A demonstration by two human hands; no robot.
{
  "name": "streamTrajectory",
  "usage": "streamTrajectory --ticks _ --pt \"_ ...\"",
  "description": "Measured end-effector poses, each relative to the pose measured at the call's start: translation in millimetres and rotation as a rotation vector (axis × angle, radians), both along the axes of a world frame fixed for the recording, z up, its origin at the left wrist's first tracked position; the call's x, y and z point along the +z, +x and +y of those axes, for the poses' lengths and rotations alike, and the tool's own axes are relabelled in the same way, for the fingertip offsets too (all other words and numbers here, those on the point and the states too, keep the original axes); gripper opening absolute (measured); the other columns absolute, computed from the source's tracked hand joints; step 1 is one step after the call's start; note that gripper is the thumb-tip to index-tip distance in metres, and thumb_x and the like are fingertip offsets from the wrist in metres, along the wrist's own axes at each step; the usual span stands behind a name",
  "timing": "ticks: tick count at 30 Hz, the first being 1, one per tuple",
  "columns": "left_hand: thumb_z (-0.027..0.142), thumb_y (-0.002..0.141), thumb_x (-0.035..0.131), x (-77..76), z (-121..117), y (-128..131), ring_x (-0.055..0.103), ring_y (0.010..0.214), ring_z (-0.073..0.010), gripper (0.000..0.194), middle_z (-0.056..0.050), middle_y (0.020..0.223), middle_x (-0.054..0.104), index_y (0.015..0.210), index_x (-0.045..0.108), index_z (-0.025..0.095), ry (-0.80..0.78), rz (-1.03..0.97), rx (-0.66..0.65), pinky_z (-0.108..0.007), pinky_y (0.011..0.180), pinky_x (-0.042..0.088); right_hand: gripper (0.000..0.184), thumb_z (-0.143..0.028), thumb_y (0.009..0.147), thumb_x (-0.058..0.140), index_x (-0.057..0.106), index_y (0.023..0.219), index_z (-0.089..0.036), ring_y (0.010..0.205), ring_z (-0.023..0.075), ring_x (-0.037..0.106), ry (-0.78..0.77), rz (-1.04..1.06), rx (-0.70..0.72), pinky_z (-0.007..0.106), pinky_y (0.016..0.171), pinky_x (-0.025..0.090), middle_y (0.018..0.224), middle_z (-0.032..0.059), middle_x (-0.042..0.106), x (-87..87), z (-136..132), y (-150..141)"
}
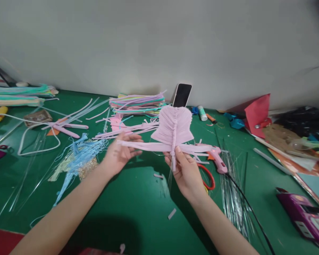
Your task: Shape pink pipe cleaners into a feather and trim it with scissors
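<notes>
Upright in front of me is a pale pink leaf-shaped pipe-cleaner piece [183, 124], its ribs slanting off a wrapped central stem. My right hand [184, 170] pinches the lower stem between thumb and fingers. Pink pipe cleaners [149, 146] stick out sideways from that stem. Their left ends pass in front of my left hand [123, 150], whose fingers are spread; a firm grip on them does not show. Thin clear strands hang below the stem. Just right of my right hand are a pink glue gun [218, 159] and red-handled scissors [210, 177], partly hidden.
Pipe-cleaner bundles [138, 102] and a leaning phone [183, 95] are at the back. Blue fringe [79, 156] lies left, a pink pliers-like tool [66, 129] beyond it. Clear strips [230, 191], a black cord [251, 209] and a purple device [303, 216] occupy the right.
</notes>
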State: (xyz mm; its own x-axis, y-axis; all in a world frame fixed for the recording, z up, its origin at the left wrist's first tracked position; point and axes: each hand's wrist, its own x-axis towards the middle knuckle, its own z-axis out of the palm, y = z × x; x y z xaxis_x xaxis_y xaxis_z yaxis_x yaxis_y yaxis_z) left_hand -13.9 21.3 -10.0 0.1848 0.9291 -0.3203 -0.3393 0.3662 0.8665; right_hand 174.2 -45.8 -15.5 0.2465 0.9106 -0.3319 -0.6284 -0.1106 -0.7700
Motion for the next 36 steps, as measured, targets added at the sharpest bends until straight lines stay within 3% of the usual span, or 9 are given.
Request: streamTrajectory --ticks 2,4,5,8,12,19,22,28,36 --pt "0.033 0.076 0.07 -11.4 -10 10 0.07 0.086 -0.0234 0.028 -0.012 0.099 0.074 0.097 0.07 0.015 0.065 0.038 -0.243 -0.033 0.073 0.055 0.028 -0.039 0.058 0.086 0.072 0.07 -0.019 0.068 0.0133 0.069 0.011 -0.008 -0.009 0.027 0.073 0.058 0.071 -0.0019 0.072 -0.4 -2 -5" --pt "0.02 0.065 0.079 -16.0 -23 21 0.064 0.108 -0.0275 0.047 -0.013 0.119 0.068 0.11 0.068 0.018 0.178 0.012 -0.489 -0.037 0.086 0.053 0.024 -0.041 0.065 0.081 0.072 0.07 -0.02 0.067 0.0141 0.067 0.054 -0.059 0.007 0.031 0.075 0.057 0.071 -0.0013 0.072 -2.0 -5 -9" --pt "0.019 0.063 0.081 -15.7 -29 27 0.061 0.113 -0.0287 0.052 -0.012 0.124 0.066 0.113 0.068 0.02 0.215 -0.02 -0.528 -0.039 0.089 0.052 0.023 -0.041 0.069 0.079 0.072 0.071 -0.02 0.069 0.0148 0.066 0.082 -0.093 0.016 0.032 0.078 0.056 0.073 -0.0008 0.073 -3.3 -7 -12" --pt "0.027 0.07 0.079 -10.0 -44 41 0.06 0.115 -0.0264 0.041 -0.009 0.119 0.069 0.109 0.07 0.019 0.244 0.003 -0.331 -0.039 0.097 0.048 0.018 -0.038 0.075 0.075 0.073 0.073 -0.02 0.081 0.0165 0.067 0.141 -0.154 0.043 0.033 0.088 0.051 0.08 0.0003 0.074 -8.4 -13 -20" --pt "0.036 0.076 0.076 -5.3 -49 48 0.069 0.092 -0.0227 0.033 -0.007 0.107 0.073 0.103 0.072 0.018 0.148 0.033 -0.095 -0.035 0.079 0.057 0.014 -0.034 0.076 0.074 0.074 0.081 -0.021 0.093 0.0167 0.065 0.138 -0.138 0.057 0.033 0.095 0.046 0.082 -0.0015 0.074 -13.7 -17 -28" --pt "0.035 0.066 0.083 -7.7 -42 41 0.068 0.072 -0.0166 0.034 -0.005 0.085 0.075 0.092 0.074 0.016 0.09 0.038 -0.062 -0.027 0.067 0.057 0.024 -0.035 0.068 0.081 0.074 0.084 -0.019 0.074 0.0131 0.065 0.096 -0.211 -0.077 0.024 0.066 0.051 0.082 0.0 0.074 -17.1 -9 -7" --pt "0.034 0.066 0.083 -8.3 -42 39 0.068 0.071 -0.0161 0.031 -0.004 0.082 0.075 0.089 0.074 0.015 0.097 0.025 -0.042 -0.027 0.066 0.057 0.029 -0.037 0.063 0.083 0.075 0.082 -0.017 0.064 0.0135 0.067 0.045 -0.198 -0.053 0.024 0.058 0.052 0.076 0.0022 0.074 -14.8 -7 0" --pt "0.031 0.069 0.081 -4.7 -50 46 0.069 0.091 -0.0197 0.032 -0.005 0.102 0.074 0.097 0.072 0.018 0.07 -0.091 0.005 -0.027 0.072 0.057 0.026 -0.035 0.062 0.085 0.076 0.08 -0.017 0.069 0.0146 0.07 0.048 -0.137 -0.072 0.024 0.062 0.055 0.075 0.0027 0.075 -10.8 -10 -10" --pt "0.034 0.069 0.081 -3.3 -54 48 0.068 0.09 -0.0207 0.033 -0.006 0.101 0.074 0.096 0.073 0.016 0.087 -0.036 0.061 -0.032 0.075 0.056 0.022 -0.032 0.067 0.083 0.074 0.081 -0.018 0.064 0.0127 0.068 0.065 -0.097 -0.008 0.024 0.062 0.053 0.073 0.0007 0.074 -14.7 -13 -13"
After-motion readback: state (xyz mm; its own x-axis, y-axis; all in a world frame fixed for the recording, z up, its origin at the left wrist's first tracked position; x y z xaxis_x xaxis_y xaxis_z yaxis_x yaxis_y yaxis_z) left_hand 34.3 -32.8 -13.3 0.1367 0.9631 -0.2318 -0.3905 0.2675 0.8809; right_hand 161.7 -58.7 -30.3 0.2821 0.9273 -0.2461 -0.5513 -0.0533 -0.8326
